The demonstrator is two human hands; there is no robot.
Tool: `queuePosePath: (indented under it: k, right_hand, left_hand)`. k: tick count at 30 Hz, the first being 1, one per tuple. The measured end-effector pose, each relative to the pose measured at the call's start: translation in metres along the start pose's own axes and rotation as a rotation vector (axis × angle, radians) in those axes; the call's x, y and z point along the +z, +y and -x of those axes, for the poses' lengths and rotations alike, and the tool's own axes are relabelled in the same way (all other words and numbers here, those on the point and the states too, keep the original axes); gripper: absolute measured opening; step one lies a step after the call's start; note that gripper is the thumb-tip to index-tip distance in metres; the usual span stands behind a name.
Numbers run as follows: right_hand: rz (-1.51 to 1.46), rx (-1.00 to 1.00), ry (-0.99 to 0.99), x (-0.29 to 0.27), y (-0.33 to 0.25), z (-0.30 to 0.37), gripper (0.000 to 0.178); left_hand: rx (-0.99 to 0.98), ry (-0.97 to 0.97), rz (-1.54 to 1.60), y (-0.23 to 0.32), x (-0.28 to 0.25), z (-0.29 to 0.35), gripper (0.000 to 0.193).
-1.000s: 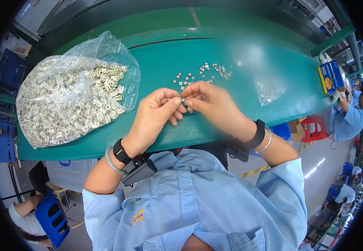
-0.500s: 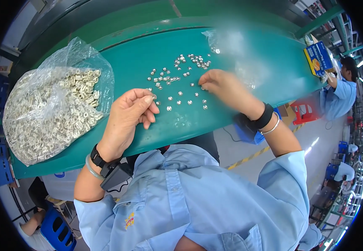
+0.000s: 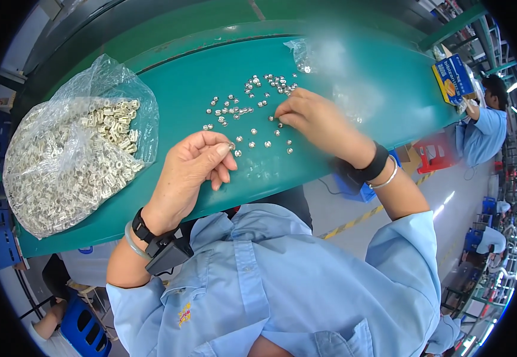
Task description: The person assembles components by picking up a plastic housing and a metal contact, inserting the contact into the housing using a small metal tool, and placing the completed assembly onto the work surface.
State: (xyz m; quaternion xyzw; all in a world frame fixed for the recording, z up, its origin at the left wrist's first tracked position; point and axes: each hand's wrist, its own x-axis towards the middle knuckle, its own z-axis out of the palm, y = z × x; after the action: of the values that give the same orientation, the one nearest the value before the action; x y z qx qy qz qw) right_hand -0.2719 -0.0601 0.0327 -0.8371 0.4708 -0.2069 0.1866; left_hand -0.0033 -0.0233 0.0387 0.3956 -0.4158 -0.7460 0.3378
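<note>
Small round shiny metal parts lie scattered over the green tabletop, with a denser cluster toward the far side. Between the thumb and forefinger of my left hand is one small metal part, its edge showing at the fingertips. My right hand is to the right of the scattered parts, thumb and fingers drawn together in a pinch low over the table. Loose parts lie right at its fingertips; whether one is between them I cannot make out.
At left stands a large clear plastic bag full of small cream-coloured pieces. A small clear bag lies at the far side. The far right holds a blue-and-yellow box, beside a co-worker in a blue shirt. A red stool stands below.
My left hand has shifted slightly right and nearer me, keeping its pinch on the metal part. My right hand has moved a little left, to the loose parts there.
</note>
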Motion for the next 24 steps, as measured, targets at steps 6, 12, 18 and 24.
queuePosePath:
  k: [6, 12, 18, 24]
  right_hand:
    - [-0.311, 0.060, 0.051, -0.003, -0.055, 0.004, 0.012]
    - [-0.340, 0.008, 0.030, 0.010, -0.072, 0.001, 0.012]
    - [-0.487, 0.050, 0.039, 0.017, -0.074, 0.002, 0.011]
    - [-0.595, 0.096, 0.061, 0.021, -0.078, 0.001, 0.010]
  left_hand:
    - [0.012, -0.057, 0.093, -0.003, 0.005, -0.001, 0.016]
    - [0.083, -0.025, -0.003, -0.007, 0.010, 0.001, 0.016]
    - [0.122, -0.007, 0.009, -0.010, 0.012, 0.005, 0.016]
    - [0.110, -0.017, -0.001, -0.009, 0.010, 0.005, 0.015]
